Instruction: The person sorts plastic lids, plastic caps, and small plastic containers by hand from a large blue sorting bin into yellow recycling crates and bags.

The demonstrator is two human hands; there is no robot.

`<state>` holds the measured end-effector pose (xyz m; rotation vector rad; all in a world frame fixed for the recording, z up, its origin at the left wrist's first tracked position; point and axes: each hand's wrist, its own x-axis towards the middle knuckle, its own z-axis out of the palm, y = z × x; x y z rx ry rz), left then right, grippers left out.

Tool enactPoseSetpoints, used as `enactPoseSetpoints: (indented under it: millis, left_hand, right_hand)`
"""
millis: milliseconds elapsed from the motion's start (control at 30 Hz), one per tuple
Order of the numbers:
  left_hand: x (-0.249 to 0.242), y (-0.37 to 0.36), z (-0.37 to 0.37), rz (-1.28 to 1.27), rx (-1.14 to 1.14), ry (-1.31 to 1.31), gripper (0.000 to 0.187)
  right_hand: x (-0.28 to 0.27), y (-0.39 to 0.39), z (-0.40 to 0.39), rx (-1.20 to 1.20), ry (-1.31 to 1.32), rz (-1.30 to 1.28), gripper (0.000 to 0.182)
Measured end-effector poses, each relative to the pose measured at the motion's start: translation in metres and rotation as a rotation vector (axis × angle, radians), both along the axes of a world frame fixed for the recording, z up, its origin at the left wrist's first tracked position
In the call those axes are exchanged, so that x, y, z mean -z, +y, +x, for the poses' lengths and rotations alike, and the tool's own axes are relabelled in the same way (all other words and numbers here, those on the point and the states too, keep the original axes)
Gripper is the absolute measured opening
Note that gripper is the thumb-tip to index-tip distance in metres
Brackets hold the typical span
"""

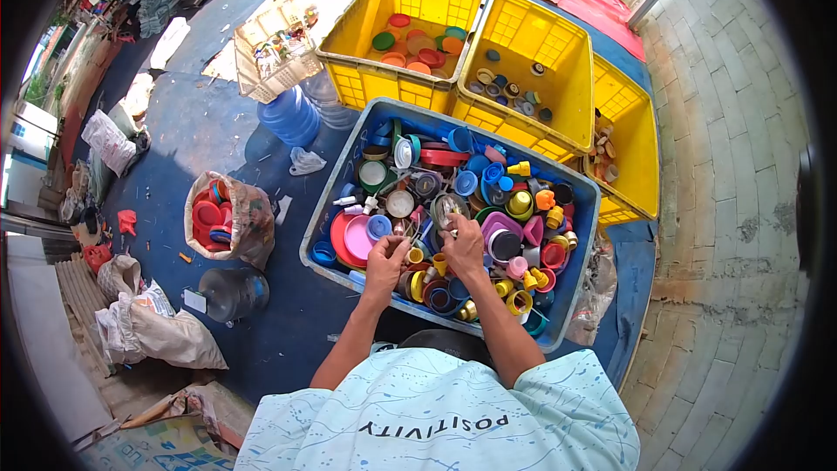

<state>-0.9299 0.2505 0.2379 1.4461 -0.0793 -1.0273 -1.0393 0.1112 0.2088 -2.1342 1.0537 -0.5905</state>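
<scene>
A blue crate (349, 176) full of mixed plastic caps and lids stands in front of me. Both hands are over its near side. My left hand (386, 262) pinches a small item above the yellow and pink caps; what it is stays unclear. My right hand (463, 242) is curled around a small round clear-rimmed cap (449, 209), held beside the left hand. A large pink lid (357, 235) lies just left of my left hand, and a purple cap (503, 242) just right of my right hand.
Three yellow crates stand behind the blue one: one with orange and green lids (366, 78), one with small dark caps (558, 131), one at right (641, 157). A sack of red lids (248, 218), blue water jugs (290, 116), a white basket (288, 78) and bags lie left. A brick wall runs along the right.
</scene>
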Motion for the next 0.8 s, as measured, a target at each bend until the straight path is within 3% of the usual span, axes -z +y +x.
enactPoseSetpoints:
  millis: [33, 67, 100, 167, 367, 500, 533, 800]
  left_hand:
    - [-0.011, -0.013, -0.002, 0.003, 0.041, -0.007, 0.021]
    - [-0.023, -0.023, -0.006, 0.022, 0.099, -0.016, 0.035]
    - [0.007, -0.029, -0.008, -0.017, 0.181, -0.139, 0.052]
    - [0.004, -0.043, -0.017, -0.116, 0.141, -0.011, 0.063]
    - [-0.013, -0.046, -0.018, -0.368, 0.297, 0.593, 0.071]
    - [-0.017, -0.046, -0.027, -0.414, 0.277, 0.667, 0.061]
    - [-0.014, -0.047, -0.027, -0.448, 0.267, 0.787, 0.054]
    - [-0.038, -0.051, -0.049, -0.475, 0.288, 0.667, 0.057]
  right_hand:
    - [-0.006, 0.002, -0.004, 0.023, -0.046, 0.086, 0.029]
    - [-0.013, 0.005, -0.009, 0.047, -0.094, 0.171, 0.03]
    - [-0.016, 0.008, -0.013, 0.07, -0.144, 0.256, 0.031]
    - [-0.017, 0.016, -0.023, 0.089, -0.26, 0.302, 0.031]
    - [-0.042, 0.027, -0.055, -0.066, -0.379, 0.168, 0.029]
    - [-0.066, 0.028, -0.066, -0.175, -0.373, -0.037, 0.025]
    - [-0.071, 0.029, -0.069, -0.182, -0.397, 0.021, 0.027]
    - [-0.085, 0.02, -0.093, -0.18, -0.491, 0.08, 0.022]
